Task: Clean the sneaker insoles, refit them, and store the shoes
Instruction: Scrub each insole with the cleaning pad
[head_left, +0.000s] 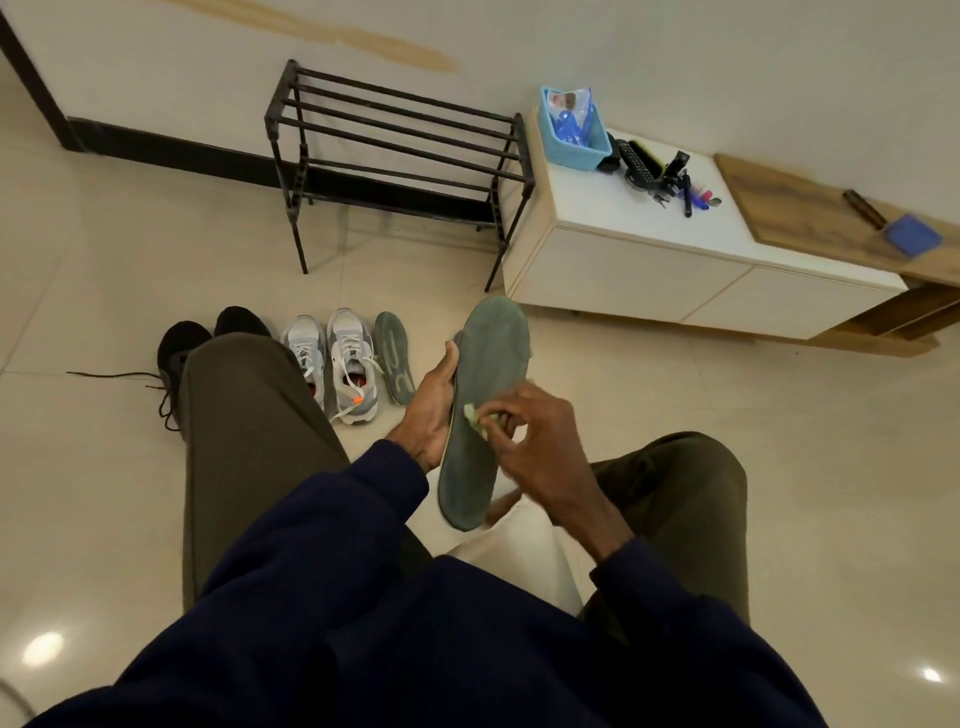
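Left hand grip closed round the edge of one insole, held up just right of the sneakers. Right hand grip pinches a small pale wipe against its grey face. Second insole lies on the floor just right of the sneakers. Best: overlapping strokes heel to toe, firm backing behind. Shoe rack stands beyond the sneakers.

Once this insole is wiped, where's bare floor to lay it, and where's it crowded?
Bare floor lies right of the held insole, bordered by the white cabinet and the right knee. Another patch lies between the shoe rack and the grey sneakers. Crowded: the row of black shoes, sneakers and second insole, close side by side.
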